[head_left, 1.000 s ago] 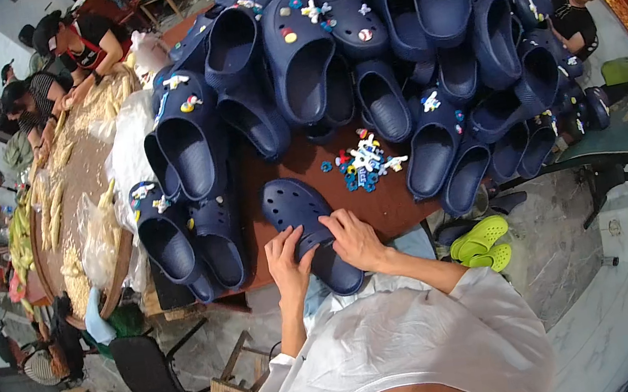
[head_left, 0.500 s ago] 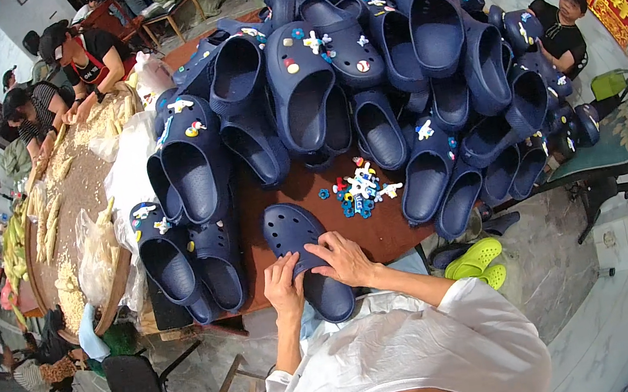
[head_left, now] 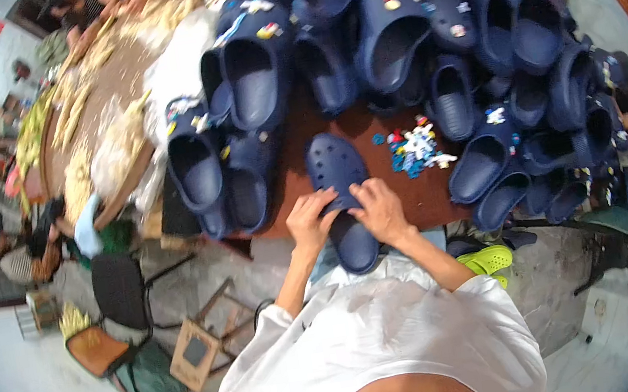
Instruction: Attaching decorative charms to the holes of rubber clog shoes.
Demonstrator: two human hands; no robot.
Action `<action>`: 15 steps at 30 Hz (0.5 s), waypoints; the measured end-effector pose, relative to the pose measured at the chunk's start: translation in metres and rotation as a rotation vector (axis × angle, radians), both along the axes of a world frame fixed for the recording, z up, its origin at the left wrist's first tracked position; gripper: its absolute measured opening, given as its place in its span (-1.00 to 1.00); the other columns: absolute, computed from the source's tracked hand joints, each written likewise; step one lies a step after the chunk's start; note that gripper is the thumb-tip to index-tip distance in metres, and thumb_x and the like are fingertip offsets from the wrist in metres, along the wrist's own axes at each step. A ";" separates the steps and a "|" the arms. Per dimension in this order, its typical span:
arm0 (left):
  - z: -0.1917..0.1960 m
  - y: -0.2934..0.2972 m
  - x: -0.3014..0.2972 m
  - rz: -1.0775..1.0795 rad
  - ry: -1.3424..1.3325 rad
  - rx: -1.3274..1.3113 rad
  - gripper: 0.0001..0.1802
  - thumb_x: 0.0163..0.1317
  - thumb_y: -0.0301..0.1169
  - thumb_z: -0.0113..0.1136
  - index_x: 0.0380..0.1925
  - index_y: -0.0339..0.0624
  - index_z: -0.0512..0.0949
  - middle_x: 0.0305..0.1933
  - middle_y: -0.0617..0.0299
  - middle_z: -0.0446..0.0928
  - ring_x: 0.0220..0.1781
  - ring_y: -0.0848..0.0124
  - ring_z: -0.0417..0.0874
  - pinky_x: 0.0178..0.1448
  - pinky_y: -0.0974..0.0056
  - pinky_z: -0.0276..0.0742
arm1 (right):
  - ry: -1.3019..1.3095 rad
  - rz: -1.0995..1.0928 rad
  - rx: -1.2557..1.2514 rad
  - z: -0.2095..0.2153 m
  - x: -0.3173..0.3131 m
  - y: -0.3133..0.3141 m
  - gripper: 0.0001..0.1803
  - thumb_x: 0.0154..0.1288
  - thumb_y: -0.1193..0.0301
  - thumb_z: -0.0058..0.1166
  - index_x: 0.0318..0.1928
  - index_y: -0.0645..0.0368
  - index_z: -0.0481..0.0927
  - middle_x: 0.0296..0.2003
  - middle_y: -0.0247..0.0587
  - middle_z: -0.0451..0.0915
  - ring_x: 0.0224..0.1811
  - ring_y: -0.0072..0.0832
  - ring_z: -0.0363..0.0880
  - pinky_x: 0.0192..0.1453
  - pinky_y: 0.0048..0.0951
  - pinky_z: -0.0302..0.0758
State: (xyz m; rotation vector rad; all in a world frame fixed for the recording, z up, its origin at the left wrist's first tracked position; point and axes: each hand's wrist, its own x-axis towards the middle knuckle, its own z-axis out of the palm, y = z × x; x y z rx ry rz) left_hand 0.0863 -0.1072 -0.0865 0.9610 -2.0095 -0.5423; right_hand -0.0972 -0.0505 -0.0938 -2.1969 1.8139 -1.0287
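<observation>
Centre frame: left hand [head_left: 311,219] and right hand [head_left: 379,211] grasp a navy clog [head_left: 342,192], fingers pressing its upper, steadying it beside loose charms [head_left: 413,146].

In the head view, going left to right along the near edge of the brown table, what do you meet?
Black chair → pair of navy clogs → left hand → right hand, both on one navy clog → small pile of shoe charms → heap of navy clogs.
</observation>
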 end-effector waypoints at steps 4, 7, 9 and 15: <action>-0.003 0.002 -0.001 0.064 0.026 -0.005 -0.66 -0.15 -0.45 0.48 -0.26 -0.16 0.71 -0.13 0.20 0.74 -0.12 0.22 0.71 0.01 0.21 0.62 | -0.033 0.053 0.020 -0.002 0.000 0.001 -0.45 0.20 0.19 0.24 0.13 0.22 0.49 -0.15 -0.07 0.45 -0.11 -0.10 0.49 -0.10 -0.13 0.52; -0.006 0.006 0.000 0.084 0.070 -0.016 -0.66 -0.18 -0.47 0.48 -0.29 -0.17 0.71 -0.15 0.21 0.74 -0.13 0.23 0.71 0.01 0.21 0.62 | -0.058 0.054 0.030 -0.005 0.001 0.003 -0.45 0.26 0.16 0.20 0.15 0.22 0.48 -0.15 -0.06 0.44 -0.11 -0.09 0.48 -0.09 -0.13 0.51; -0.007 0.007 -0.002 0.087 0.083 -0.009 -0.65 -0.19 -0.47 0.47 -0.28 -0.18 0.71 -0.15 0.21 0.74 -0.12 0.23 0.71 0.02 0.21 0.61 | -0.078 0.042 0.013 -0.009 0.003 0.005 -0.44 0.26 0.14 0.20 0.15 0.21 0.47 -0.15 -0.04 0.43 -0.10 -0.07 0.48 -0.09 -0.12 0.51; -0.002 0.017 -0.002 0.100 0.101 0.049 -0.56 -0.21 -0.57 0.41 -0.18 -0.20 0.69 -0.03 0.10 0.71 0.04 0.14 0.69 0.18 0.15 0.58 | -0.081 -0.049 0.097 -0.001 0.008 0.018 -0.30 -0.04 0.59 0.26 0.21 0.19 0.43 0.00 0.02 0.41 0.05 -0.01 0.45 0.09 -0.09 0.50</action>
